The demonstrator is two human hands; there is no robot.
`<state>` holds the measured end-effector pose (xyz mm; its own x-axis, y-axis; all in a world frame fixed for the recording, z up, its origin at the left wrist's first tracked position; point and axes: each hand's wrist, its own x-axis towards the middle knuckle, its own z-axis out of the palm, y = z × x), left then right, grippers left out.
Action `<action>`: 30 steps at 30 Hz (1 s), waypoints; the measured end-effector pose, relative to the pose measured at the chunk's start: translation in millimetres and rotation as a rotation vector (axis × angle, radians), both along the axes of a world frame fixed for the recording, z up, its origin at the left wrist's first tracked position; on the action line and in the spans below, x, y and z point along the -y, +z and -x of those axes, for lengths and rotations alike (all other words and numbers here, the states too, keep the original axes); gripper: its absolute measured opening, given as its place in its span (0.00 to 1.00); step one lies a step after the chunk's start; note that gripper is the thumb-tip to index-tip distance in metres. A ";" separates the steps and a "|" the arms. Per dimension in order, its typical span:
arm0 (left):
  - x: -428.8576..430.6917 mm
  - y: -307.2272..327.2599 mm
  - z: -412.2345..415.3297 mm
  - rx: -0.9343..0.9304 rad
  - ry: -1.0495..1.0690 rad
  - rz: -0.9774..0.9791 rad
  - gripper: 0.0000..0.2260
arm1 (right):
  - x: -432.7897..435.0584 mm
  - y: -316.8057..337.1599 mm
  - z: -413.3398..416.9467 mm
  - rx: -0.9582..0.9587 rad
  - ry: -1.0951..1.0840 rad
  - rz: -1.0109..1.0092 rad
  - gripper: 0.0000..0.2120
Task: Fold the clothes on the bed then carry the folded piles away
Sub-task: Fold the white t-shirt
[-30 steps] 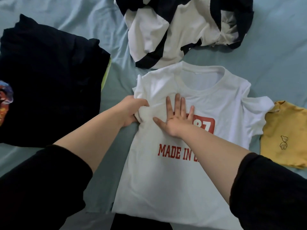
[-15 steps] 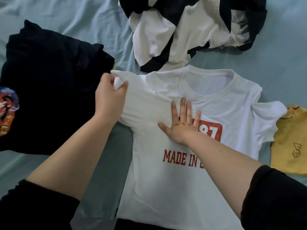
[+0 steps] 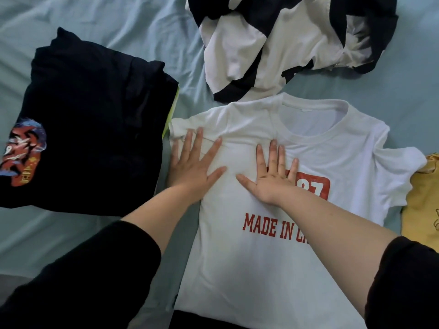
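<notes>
With left hand (image 3: 192, 167) and right hand (image 3: 273, 176) spread flat, I am pressing the white T-shirt (image 3: 261, 269), lying print-up on the bed (image 3: 118, 245), presumably smoothing and pinning it for folding. A dark garment (image 3: 95, 138) is lying just beside its left sleeve.

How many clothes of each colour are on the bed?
White T-shirt: 1
Black top: 1
Black-and-white top: 1
Yellow top: 1
Total: 4
A lime edge under the Black top is too hidden to count.
</notes>
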<state>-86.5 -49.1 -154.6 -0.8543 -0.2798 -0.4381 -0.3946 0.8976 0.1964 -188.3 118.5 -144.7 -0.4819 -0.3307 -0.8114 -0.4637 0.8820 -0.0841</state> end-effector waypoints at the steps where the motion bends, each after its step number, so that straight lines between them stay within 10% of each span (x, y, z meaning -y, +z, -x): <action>1: 7.1 -6.0 -3.8 0.020 0.009 0.052 0.30 | -0.5 -1.4 1.1 -0.005 0.008 0.003 0.42; 8: -13.7 8.5 -2.0 0.142 0.145 0.137 0.31 | -8.5 -1.1 -1.2 -0.047 0.003 0.116 0.42; 13: -58.7 32.5 -5.7 0.146 0.123 0.096 0.30 | -50.9 18.6 -13.1 -0.223 -0.129 0.548 0.29; 23: -225.8 56.2 101.0 -0.005 -0.055 -0.206 0.28 | -242.4 59.8 20.3 -0.361 -1.312 0.565 0.08; 30: -288.1 61.0 222.9 -0.169 -0.092 -0.297 0.23 | -269.0 48.6 58.6 0.305 -2.187 0.743 0.16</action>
